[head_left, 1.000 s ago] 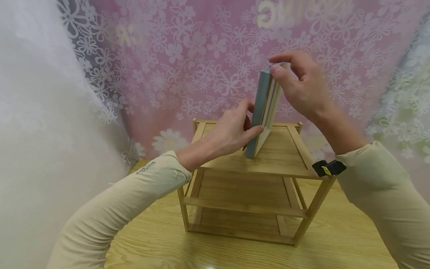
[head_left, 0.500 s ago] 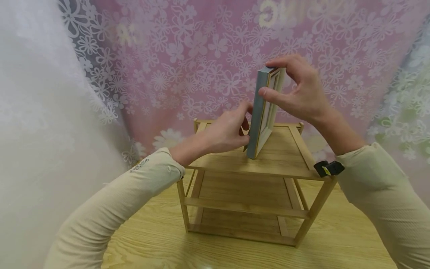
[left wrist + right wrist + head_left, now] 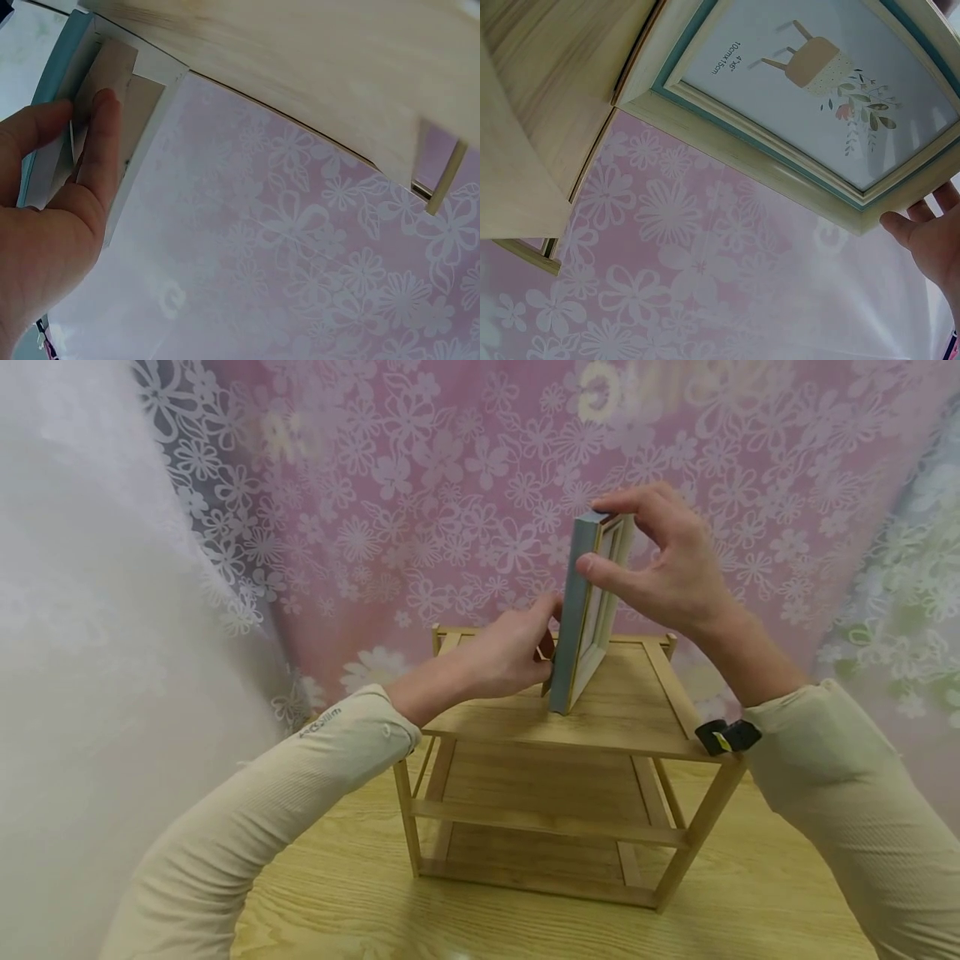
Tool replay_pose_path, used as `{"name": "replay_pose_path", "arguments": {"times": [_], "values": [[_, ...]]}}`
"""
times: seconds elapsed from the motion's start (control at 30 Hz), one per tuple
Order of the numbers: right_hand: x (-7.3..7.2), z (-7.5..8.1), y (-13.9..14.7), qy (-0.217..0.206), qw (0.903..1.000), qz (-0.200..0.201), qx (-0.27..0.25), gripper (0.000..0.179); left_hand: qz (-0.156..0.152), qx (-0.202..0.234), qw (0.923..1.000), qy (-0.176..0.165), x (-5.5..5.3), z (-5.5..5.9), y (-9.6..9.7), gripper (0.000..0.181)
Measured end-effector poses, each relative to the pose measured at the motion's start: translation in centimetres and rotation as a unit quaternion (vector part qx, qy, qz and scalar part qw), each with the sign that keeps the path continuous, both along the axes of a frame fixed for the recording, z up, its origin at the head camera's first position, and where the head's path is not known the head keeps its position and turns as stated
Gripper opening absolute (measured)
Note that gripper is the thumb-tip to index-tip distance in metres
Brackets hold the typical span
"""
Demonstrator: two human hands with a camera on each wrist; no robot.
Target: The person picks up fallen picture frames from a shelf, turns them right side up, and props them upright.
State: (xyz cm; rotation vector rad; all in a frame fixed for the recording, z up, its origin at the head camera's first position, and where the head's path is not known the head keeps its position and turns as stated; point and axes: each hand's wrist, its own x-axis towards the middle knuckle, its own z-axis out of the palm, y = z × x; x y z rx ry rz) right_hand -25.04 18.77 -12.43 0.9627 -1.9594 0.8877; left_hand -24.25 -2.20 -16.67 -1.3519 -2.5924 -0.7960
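A picture frame (image 3: 572,610), blue-grey on its edge, stands upright on the top shelf (image 3: 637,693) of a wooden rack, seen nearly edge-on. My right hand (image 3: 675,560) holds its upper near corner, fingers over the top and thumb on the side edge. In the right wrist view the cream front border surrounds a print (image 3: 802,90) of a chair and flowers; my right hand (image 3: 937,244) is at its corner. Behind the frame, my left hand (image 3: 506,652) pinches its brown fold-out stand (image 3: 112,67); the left hand (image 3: 60,180) partly covers it in the left wrist view.
Below the top shelf the rack has a middle shelf (image 3: 547,785) and a bottom shelf (image 3: 532,856). It stands on a wood-grain floor (image 3: 337,893). A pink flowered curtain (image 3: 450,510) hangs behind, with a white sheer cloth (image 3: 135,610) at left.
My right thumb has moved from the frame's top corner down onto its side edge. The left thumb has drawn back from the near edge to behind the frame. The frame turned slightly, showing more front.
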Motion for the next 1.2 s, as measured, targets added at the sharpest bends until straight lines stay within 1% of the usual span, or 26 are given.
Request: {"name": "replay_pose_path", "arguments": {"times": [0.2, 0.3, 0.43, 0.5, 0.6, 0.7, 0.8, 0.97, 1.2], "values": [[0.0, 0.1, 0.1, 0.005, 1.0000, 0.006, 0.001, 0.049, 0.001, 0.000, 1.0000, -0.006, 0.0, 0.1, 0.1, 0.047], [-0.1, 0.2, 0.2, 0.000, 0.9999, 0.013, -0.001, 0.049, 0.006, -0.009, 0.9999, -0.012, 0.0, 0.3, 0.1, 0.046], [-0.1, 0.3, 0.3, -0.014, 0.9993, 0.032, -0.009, 0.047, 0.030, -0.033, 0.9988, -0.019, 0.1, 0.5, 0.1, 0.047], [-0.1, 0.3, 0.4, -0.030, 0.9986, 0.040, -0.017, 0.047, 0.045, -0.044, 0.9978, -0.021, 0.0, 0.7, 0.1, 0.047], [0.0, 0.5, 0.6, -0.058, 0.9970, 0.046, -0.026, 0.047, 0.057, -0.054, 0.9968, -0.017, -0.1, 0.8, 0.2, 0.044], [0.2, 0.6, 0.6, -0.080, 0.9956, 0.039, -0.029, 0.046, 0.053, -0.055, 0.9970, -0.010, -0.2, 0.8, 0.2, 0.035], [0.3, 0.6, 0.7, -0.093, 0.9947, 0.033, -0.030, 0.046, 0.048, -0.053, 0.9974, -0.005, -0.3, 0.7, 0.1, 0.028], [0.2, 0.6, 0.8, -0.106, 0.9929, 0.038, -0.038, 0.046, 0.048, -0.055, 0.9973, -0.003, -0.5, 0.6, -0.3, 0.029], [0.0, 0.7, 1.0, -0.127, 0.9878, 0.070, -0.056, 0.044, 0.042, -0.060, 0.9972, -0.011, -0.8, 0.7, -0.4, 0.029]]}}
